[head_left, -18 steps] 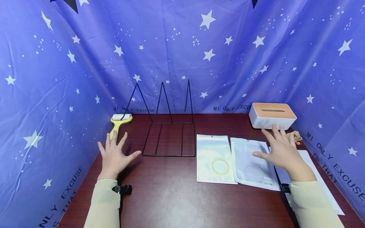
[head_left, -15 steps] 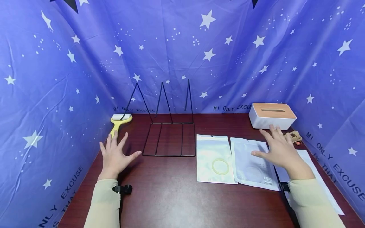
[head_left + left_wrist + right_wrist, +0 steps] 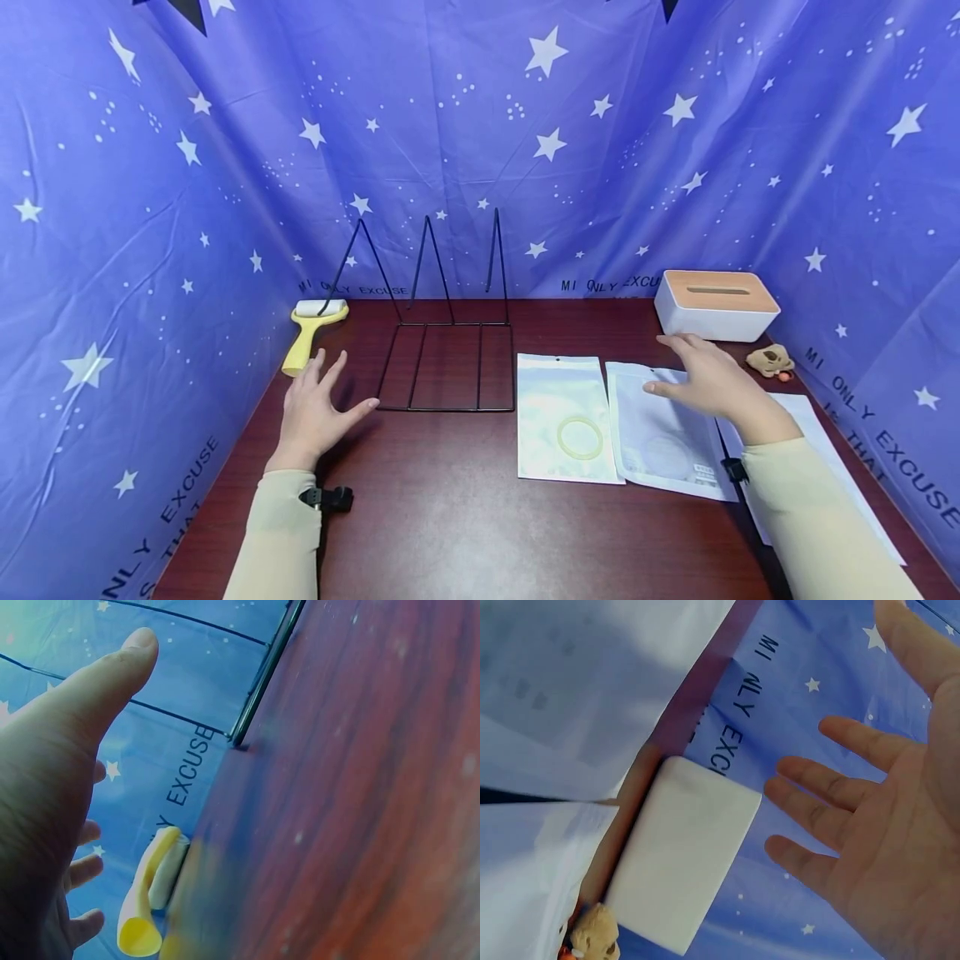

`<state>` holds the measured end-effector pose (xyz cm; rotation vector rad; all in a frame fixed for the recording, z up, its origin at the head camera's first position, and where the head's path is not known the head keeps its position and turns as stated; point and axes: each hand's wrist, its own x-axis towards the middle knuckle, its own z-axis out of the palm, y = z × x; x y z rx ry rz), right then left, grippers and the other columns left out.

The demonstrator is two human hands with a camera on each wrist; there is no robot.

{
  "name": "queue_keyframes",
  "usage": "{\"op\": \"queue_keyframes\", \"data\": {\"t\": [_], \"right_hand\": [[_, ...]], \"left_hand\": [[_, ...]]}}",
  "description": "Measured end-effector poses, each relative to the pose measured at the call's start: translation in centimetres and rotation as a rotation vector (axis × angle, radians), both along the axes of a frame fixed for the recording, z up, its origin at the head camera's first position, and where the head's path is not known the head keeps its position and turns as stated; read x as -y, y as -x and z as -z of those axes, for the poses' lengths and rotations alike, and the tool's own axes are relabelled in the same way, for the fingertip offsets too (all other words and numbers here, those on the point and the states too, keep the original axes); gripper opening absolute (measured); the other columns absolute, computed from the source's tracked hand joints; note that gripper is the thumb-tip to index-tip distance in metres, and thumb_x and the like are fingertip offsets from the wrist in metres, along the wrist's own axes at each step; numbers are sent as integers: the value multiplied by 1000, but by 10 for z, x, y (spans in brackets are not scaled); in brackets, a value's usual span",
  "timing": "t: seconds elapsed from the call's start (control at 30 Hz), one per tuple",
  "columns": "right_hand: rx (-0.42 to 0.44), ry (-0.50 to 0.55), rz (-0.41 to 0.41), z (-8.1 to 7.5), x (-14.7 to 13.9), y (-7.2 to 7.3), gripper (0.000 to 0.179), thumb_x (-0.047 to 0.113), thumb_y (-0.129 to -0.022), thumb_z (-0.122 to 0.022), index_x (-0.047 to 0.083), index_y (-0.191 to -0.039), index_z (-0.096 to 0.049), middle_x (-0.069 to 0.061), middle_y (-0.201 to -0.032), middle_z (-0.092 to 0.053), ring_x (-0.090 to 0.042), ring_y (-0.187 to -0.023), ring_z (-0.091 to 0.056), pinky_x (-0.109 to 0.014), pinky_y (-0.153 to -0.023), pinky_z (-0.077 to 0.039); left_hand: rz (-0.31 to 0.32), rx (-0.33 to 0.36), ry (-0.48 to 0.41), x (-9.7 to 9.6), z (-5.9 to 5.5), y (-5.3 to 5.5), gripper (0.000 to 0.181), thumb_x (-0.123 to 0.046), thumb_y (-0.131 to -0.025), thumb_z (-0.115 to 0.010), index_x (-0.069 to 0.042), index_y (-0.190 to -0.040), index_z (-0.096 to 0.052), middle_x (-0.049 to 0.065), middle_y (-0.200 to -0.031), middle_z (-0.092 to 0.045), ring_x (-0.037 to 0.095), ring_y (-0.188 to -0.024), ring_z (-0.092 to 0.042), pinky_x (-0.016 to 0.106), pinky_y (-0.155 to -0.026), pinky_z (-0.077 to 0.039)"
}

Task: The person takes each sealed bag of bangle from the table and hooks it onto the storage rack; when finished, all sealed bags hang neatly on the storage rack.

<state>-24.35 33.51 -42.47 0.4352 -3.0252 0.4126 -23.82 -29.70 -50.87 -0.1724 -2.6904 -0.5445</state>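
My left hand (image 3: 311,421) hovers over the left of the table, fingers spread and holding nothing. Its thumb points toward the front left corner of a black wire rack (image 3: 445,409). Beyond its fingertips lies a yellow-handled roller (image 3: 302,346) with a white drum, also in the left wrist view as a yellow roller (image 3: 139,907). My right hand (image 3: 712,383) is held above a frosted zip pouch (image 3: 660,425), its fingers extended and nothing in its grasp. Left of that pouch lies a shiny pouch (image 3: 551,400) bearing a pale yellow ring (image 3: 579,438).
A white tissue box (image 3: 712,321) with a wooden lid stands at the back right. Close by sits a small tan figure (image 3: 770,360) with an orange bit. A white sheet (image 3: 821,467) lies partly under the right forearm. Blue star-patterned cloth (image 3: 465,125) walls in the table.
My right hand has moved left and its fingers have turned inward, uncovering the tan figure. My left hand has shifted slightly right, showing more of the roller's handle.
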Motion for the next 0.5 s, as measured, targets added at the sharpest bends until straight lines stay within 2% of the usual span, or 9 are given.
{"op": "queue_keyframes", "data": {"t": [0.17,0.37,0.5], "right_hand": [[75,29,4,4,1,14,100,63,-90,-75,-2,-157,-40,-35,-153,-41,-56,-138,-41,-74,-108,-35],[104,74,-38,8,7,30,87,46,-92,-80,-6,-152,-45,-35,-150,-45,-54,-138,-44,-70,-109,-37],[143,152,-72,12,13,41,80,40,-94,-80,-7,-150,-47,-32,-148,-50,-51,-137,-46,-67,-109,-38]], "left_hand": [[15,19,-34,-3,3,1,105,-74,-80,-76,-23,-164,-38,21,-165,-34,48,-148,-33,73,-112,-26],[26,49,-42,-4,5,2,105,-74,-81,-75,-11,-160,-45,21,-160,-43,45,-145,-38,71,-111,-30],[42,72,-51,-5,7,4,102,-76,-83,-72,-7,-155,-51,20,-156,-48,45,-143,-42,69,-110,-34]]}}
